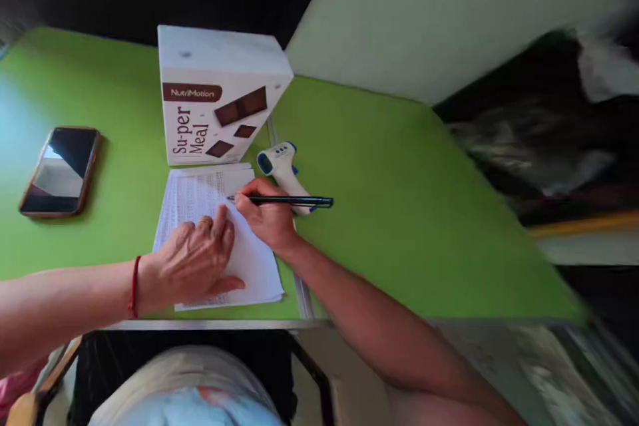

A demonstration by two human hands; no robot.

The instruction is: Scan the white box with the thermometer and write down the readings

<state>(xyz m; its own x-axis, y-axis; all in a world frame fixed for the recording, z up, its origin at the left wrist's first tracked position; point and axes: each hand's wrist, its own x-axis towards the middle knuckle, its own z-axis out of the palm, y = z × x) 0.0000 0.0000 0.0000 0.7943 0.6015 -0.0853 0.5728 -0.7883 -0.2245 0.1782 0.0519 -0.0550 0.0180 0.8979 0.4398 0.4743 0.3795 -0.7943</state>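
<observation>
Counter: the green counter spreads beneath both your hands, widest to the right of your right hand.
Box: the white NutriMotion box stands upright beyond your left hand, at the far edge of the sheets.
Sheets: the paper sheets lie under your left hand, a few together. Small rows of marks cover much of the left side, and some show just below that hand. The right side looks bare, so the page seems only partly filled; what your palm covers cannot be told.
Left hand: your left hand rests flat on the sheets, fingers extended, gripping nothing.
Phone: the phone lies well apart, left of your left hand and farther out.
Right hand: your right hand pinches the pen, apparently mid-writing.
Thermometer: the white-and-blue thermometer lies just beyond your right hand, partly hidden by it.
Pen: the black pen points left from your right hand, its tip just beside your left index fingertip, around where the marks give way to bare paper.
</observation>
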